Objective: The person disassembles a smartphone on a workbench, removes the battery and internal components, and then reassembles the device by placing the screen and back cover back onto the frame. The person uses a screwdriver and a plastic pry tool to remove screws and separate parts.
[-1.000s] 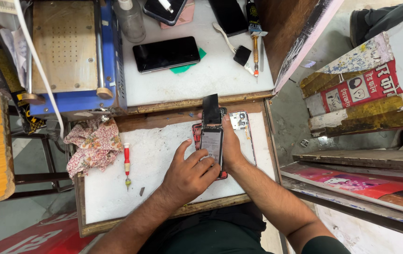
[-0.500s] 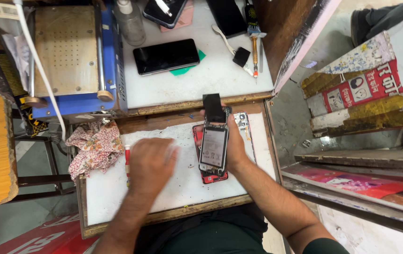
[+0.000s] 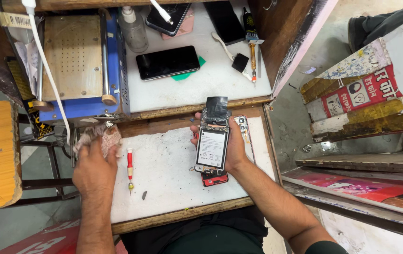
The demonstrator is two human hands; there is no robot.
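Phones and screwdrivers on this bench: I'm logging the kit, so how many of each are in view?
Phones: 4, namely opened phone, black phone, pink-cased phone, dark phone.
Screwdrivers: 2, namely red screwdriver, orange screwdriver.
Total: 6

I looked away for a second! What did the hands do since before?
The left hand left the opened phone, slid left across the white board and closed on the patterned cloth. The right hand kept holding the phone; the red screwdriver stayed put.
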